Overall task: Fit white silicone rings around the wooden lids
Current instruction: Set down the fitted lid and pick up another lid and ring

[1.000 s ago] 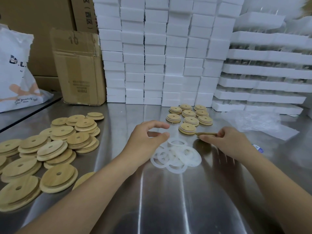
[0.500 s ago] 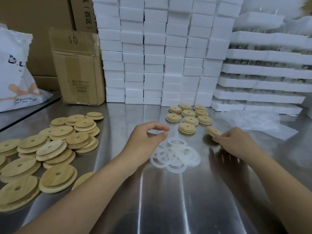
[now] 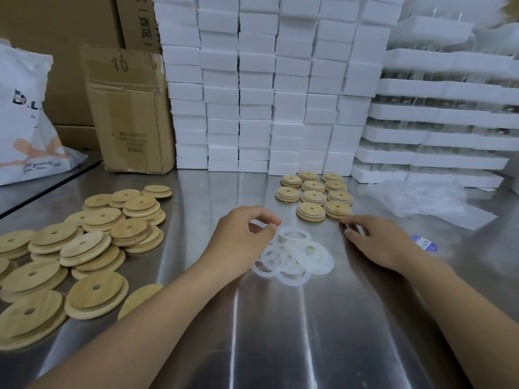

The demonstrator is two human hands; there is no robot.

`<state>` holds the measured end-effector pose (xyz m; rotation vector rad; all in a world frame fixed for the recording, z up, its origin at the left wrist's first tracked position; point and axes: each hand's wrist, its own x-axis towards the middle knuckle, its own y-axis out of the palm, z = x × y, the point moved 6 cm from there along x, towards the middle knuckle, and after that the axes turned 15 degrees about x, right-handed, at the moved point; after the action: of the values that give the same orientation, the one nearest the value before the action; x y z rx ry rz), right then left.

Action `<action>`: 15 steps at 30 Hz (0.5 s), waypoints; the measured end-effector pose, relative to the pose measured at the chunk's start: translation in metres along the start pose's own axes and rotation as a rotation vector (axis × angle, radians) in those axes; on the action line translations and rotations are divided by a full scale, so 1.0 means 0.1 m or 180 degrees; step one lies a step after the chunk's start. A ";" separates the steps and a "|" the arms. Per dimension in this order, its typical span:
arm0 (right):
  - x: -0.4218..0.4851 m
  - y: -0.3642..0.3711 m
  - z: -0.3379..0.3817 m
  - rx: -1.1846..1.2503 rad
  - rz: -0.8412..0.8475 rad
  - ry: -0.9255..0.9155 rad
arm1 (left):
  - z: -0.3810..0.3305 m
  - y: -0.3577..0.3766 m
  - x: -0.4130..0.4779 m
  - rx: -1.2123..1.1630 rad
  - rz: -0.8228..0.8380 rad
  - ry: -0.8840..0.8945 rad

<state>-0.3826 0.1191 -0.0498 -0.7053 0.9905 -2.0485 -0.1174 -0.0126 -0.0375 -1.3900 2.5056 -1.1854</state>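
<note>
Silicone rings (image 3: pixel 295 256) heaped | left hand (image 3: pixel 241 237) curled above (grasp unclear) | right hand (image 3: pixel 379 240) released beside ringed lid (image 3: pixel 337 209)

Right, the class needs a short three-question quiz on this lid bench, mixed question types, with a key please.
1. True or false: the loose silicone rings lie between the left hand and the right hand.
2. The ringed lids sit: A in a bucket, B before the white foam blocks, C on the floor.
3. Which hand's fingers lie next to the front-right ringed lid?
Key: 1 true; 2 B; 3 the right hand.
</note>
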 end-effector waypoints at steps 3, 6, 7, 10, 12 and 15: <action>-0.01 0.02 0.10 0.0196 -0.0117 -0.0202 | -0.02 0.03 -0.03 0.0493 0.0128 0.0160; -0.03 0.07 0.27 0.0702 -0.0027 -0.0354 | -0.04 -0.01 -0.06 0.1264 0.0251 0.0366; -0.05 0.09 0.35 0.0915 0.0099 -0.0372 | -0.04 -0.04 -0.06 0.1464 0.0234 0.0416; -0.19 0.19 0.60 0.1399 0.0576 -0.0487 | 0.00 -0.13 -0.05 0.1771 0.0171 0.0461; -0.29 0.27 0.72 0.1413 0.0668 -0.0597 | 0.03 -0.12 -0.06 0.1863 0.0361 0.0454; -0.35 0.31 0.85 0.1067 0.0412 -0.0813 | 0.02 -0.05 -0.09 0.2242 0.0729 0.0620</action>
<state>-0.2896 0.0989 -0.0338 -0.6824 0.5178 -1.8919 -0.1078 -0.0087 -0.0390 -0.8158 1.9371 -1.9441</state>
